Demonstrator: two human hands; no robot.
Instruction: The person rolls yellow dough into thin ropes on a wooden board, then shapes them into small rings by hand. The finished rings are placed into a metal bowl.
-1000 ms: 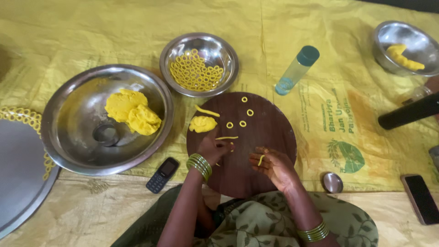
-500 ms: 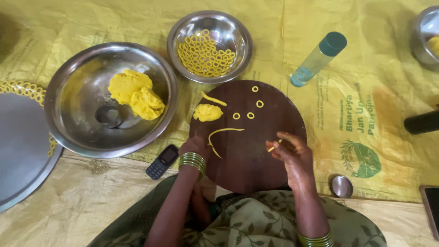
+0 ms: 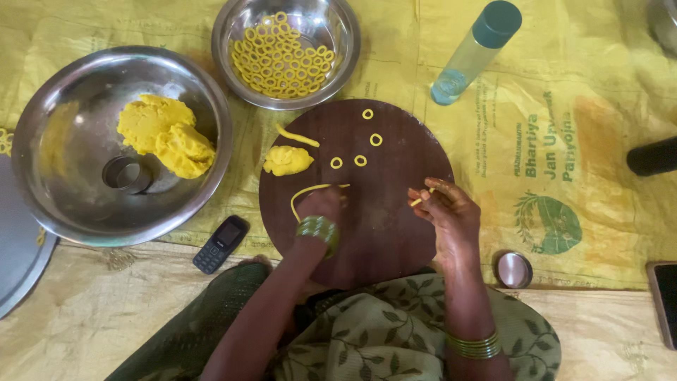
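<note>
A large steel bowl (image 3: pixel 42 204) at left holds a lump of yellow dough (image 3: pixel 166 134); a smaller bowl (image 3: pixel 226 35) is heaped with finished rings. Four rings (image 3: pixel 361 161) lie on the round wooden board (image 3: pixel 395 240). The left hand (image 3: pixel 321 206) presses a curved dough rope (image 3: pixel 305 193), lying roughly left-right; the right hand (image 3: pixel 443 209) pinches a short dough strip (image 3: pixel 421 198). Much dough remains.

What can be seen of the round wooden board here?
The round wooden board is dark brown, smooth and flat, lying on the yellow sheet before the person. It carries four dough rings, a dough lump and a thin dough rope. The left hand rests on it; the right hand is over its right edge.
</note>
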